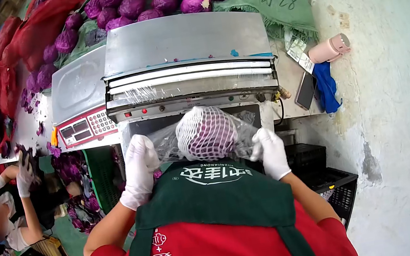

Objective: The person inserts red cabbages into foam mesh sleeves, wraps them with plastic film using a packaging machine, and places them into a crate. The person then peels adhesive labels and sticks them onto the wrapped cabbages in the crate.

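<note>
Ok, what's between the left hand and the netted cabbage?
In the head view, clear wrinkled film spans between the left hand and the netted cabbage.

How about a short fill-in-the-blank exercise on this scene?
The left hand and right hand are gloved in ____.
Between them, under its netting, the cabbage is coloured ____.
In the picture, the pink bottle is to the ____ of the wrapping machine.
The scale's front panel is ____.

Missing words: white; purple; right; red.
</note>
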Available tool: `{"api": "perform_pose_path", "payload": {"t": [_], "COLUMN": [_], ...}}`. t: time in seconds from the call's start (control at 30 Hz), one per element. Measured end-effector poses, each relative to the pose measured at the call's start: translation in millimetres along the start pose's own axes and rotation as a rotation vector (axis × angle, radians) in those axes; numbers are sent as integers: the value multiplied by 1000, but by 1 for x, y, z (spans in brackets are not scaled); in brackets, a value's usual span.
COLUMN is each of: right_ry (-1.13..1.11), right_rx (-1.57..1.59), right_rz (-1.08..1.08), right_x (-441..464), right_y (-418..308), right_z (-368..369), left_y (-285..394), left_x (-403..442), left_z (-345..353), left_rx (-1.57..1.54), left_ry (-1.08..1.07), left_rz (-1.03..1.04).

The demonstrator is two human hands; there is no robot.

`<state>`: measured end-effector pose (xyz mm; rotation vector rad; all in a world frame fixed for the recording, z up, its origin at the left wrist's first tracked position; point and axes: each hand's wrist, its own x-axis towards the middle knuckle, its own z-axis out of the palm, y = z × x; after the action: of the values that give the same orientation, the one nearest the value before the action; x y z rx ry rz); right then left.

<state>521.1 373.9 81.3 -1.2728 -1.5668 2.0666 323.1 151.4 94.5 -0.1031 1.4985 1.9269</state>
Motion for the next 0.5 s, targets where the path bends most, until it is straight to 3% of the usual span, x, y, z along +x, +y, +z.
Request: {"api": "perform_pose_path", "payload": {"t": [0.07, 0.13, 0.2, 0.27, 0.37, 0.4, 0.43, 0.47, 0.5], "right_ry": [66, 65, 50, -18, -426, -427, -339, -401, -574], "right_rx": [110, 168, 22, -129, -416, -8, 382, 187, -348], "right_rz": [146, 356, 529, 557, 98, 357, 617, 469, 69], "right_x": [7, 13, 16, 21, 51, 42, 32, 36, 33], "right_y": [-11, 3, 45, 92, 184, 163, 139, 160, 147], "right_z": [-14, -35, -49, -47, -35, -19, 0, -5, -3], "left_y": [11, 4, -37, -104, -175, -139, -208, -205, -192], "left_x": [-6, -16, -13, 0, 28, 18, 48, 44, 38], "left_z": [-12, -20, -46, -61, -42, 2, -19, -6, 5], "left_rx": [-318, -208, 230, 489, 617, 619, 917, 915, 888], "left_ry": [-115, 8, 261, 12, -344, -471, -792, -793, -738], "left_rz": [-200, -241, -507, -463, -497, -442, 70, 5, -71]}}
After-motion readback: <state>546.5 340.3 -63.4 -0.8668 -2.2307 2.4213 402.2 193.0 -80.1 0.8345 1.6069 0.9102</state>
